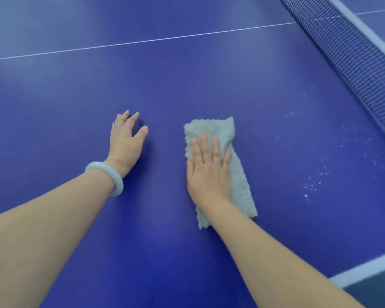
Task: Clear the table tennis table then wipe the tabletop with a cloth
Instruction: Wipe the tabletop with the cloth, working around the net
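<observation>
Where the person's two bare forearms reach out across it, the blue table tennis surface [187,81] fills almost the whole scene, with a thin white centre line [142,42] crossing its far part and a broad white edge line [365,266] at the near right corner. The dark net [351,52] runs along the right side, its white top band slanting away to the upper right.

Near the middle of the surface, on the near side of the centre line, lies the pale grey-green cloth [238,181], folded into a long fluffy strip. The right hand [207,172] lies flat on top of it, palm down, fingers straight and close together. Its grip is fully open, pressing the cloth to the surface rather than clutching it.

Just to the left, apart from the cloth, the left hand [127,141] rests on the bare blue. Its fingers are spread and lightly bent, its grip open and holding nothing. A pale, smooth bangle [107,174] sits on that wrist.

Between the cloth and the net, small white specks [316,181] are scattered over the surface.
</observation>
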